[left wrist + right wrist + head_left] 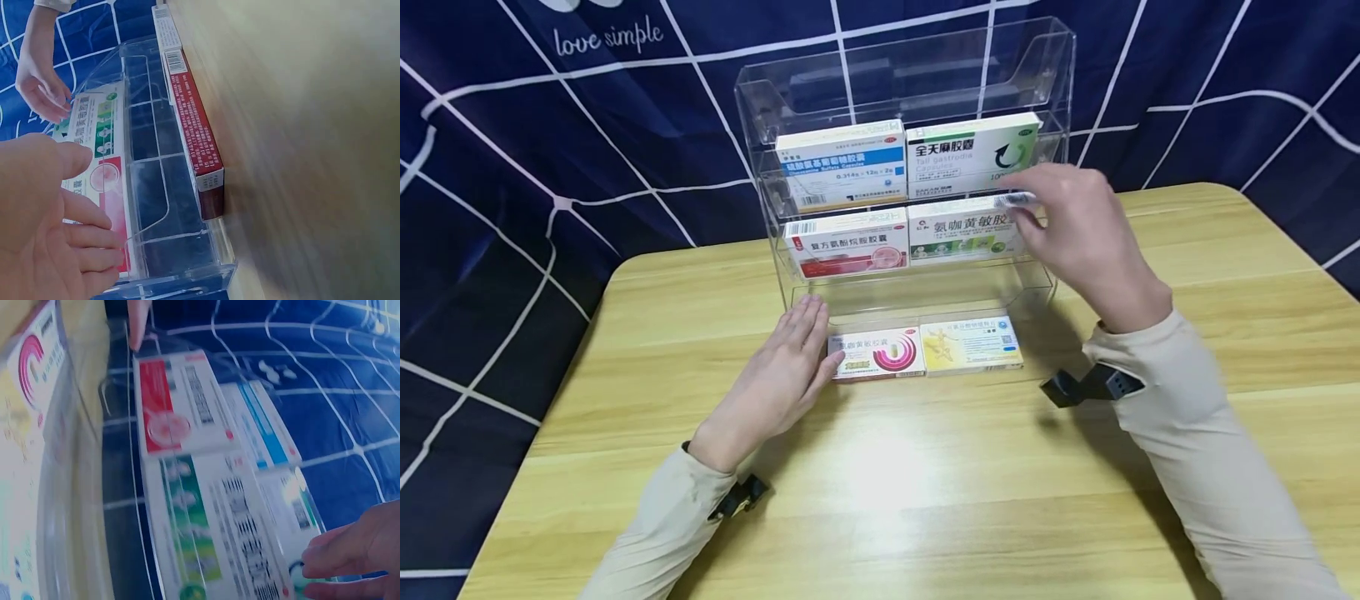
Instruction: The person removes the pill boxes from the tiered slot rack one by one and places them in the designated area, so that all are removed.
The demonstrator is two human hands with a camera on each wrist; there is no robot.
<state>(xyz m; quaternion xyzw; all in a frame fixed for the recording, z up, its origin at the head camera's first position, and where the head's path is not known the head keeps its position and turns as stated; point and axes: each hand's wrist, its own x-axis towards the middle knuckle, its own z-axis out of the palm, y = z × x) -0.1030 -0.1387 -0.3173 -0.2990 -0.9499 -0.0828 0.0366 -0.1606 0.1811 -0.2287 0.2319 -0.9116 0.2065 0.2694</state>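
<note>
My left hand [782, 362], fingers straight, lies at the lower left corner of the clear acrylic rack [850, 296]. Its thumb reaches the left end of a white medicine box with pink rings [880, 354]. My right hand [1078, 233] is at the rack's right side, thumb and fingers apart in the right wrist view. Its fingertips [315, 562] are over the green-and-white capsule box [973, 154] and by the top right corner of the box with green pictures [958, 233]. Left of these stand a blue-striped box [842, 167] and a red-and-white box [850, 246].
A yellow-and-white box [970, 343] lies beside the pink-ringed one, in front of the rack on the wooden table [880, 492]. The rack's top tier [902, 79] is bare clear plastic. Behind hangs a dark blue curtain [647, 125] with white lines.
</note>
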